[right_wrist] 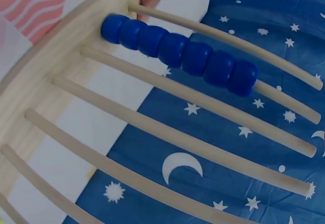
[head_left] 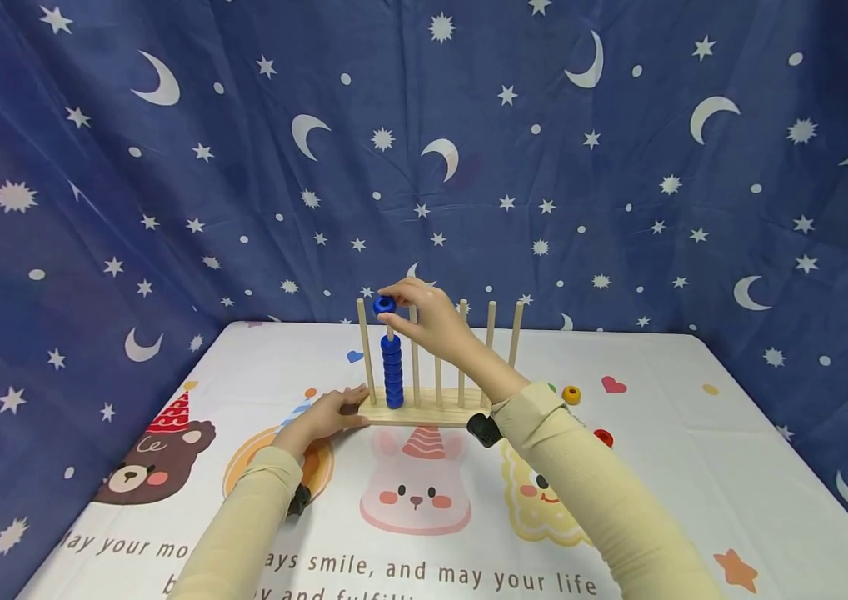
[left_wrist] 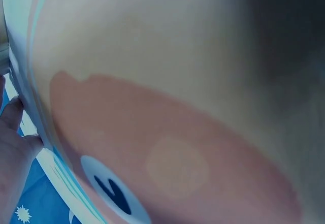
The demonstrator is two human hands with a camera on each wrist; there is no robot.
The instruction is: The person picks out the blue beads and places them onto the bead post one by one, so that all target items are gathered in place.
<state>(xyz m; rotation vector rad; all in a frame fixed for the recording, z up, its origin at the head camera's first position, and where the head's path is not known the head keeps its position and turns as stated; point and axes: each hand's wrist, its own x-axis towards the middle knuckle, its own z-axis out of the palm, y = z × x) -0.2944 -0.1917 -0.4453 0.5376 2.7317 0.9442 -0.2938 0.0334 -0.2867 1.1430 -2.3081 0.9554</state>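
Note:
My right hand (head_left: 430, 318) pinches a blue bead (head_left: 384, 306) between thumb and fingers, at the top of the second peg from the left. On that peg, several blue beads (head_left: 392, 372) are stacked from the base upward; the right wrist view shows the same blue stack (right_wrist: 172, 50) and a bare peg tip (right_wrist: 316, 117). The wooden peg rack (head_left: 424, 414) stands upright on the table. At its left end my left hand (head_left: 325, 415) grips the base, thumb in front and fingers behind. Part of that hand (left_wrist: 14, 150) appears in the left wrist view.
To the right of the rack lie a yellow bead (head_left: 571, 395) and a red bead (head_left: 604, 437), partly behind my right sleeve (head_left: 581, 475). A printed white cloth (head_left: 664, 467) covers the table. A blue star-and-moon curtain (head_left: 469, 100) hangs behind it.

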